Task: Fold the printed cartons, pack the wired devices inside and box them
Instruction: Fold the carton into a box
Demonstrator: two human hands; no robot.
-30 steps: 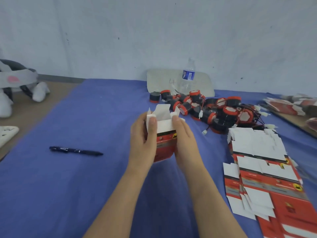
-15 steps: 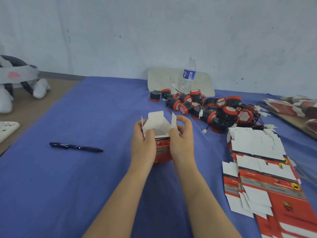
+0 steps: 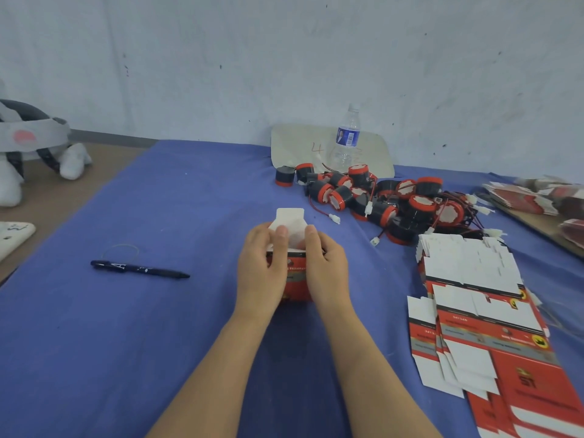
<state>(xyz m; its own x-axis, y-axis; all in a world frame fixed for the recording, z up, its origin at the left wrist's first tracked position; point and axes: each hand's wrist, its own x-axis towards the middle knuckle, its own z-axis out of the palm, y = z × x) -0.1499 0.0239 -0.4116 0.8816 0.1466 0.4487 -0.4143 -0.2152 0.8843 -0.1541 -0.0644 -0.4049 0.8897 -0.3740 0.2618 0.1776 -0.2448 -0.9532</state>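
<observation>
A small red printed carton point(image 3: 295, 279) stands upright on the blue cloth at centre, its white top flaps point(image 3: 290, 218) partly raised. My left hand point(image 3: 260, 270) grips its left side, thumb pressing a white flap down. My right hand point(image 3: 325, 267) grips the right side, thumb on the flaps too. A heap of black and red wired devices point(image 3: 388, 200) lies behind and to the right. Flat printed cartons point(image 3: 474, 311) are stacked at the right.
A black pen point(image 3: 139, 269) lies on the blue cloth point(image 3: 158, 343) at left. A clear water bottle point(image 3: 346, 137) stands on a pale board by the wall. More flat cartons point(image 3: 531, 197) sit far right. A plush toy point(image 3: 28, 153) is at far left.
The carton came down from in front of me onto the cloth. Both thumbs moved onto the white top flaps, which are folded lower than before.
</observation>
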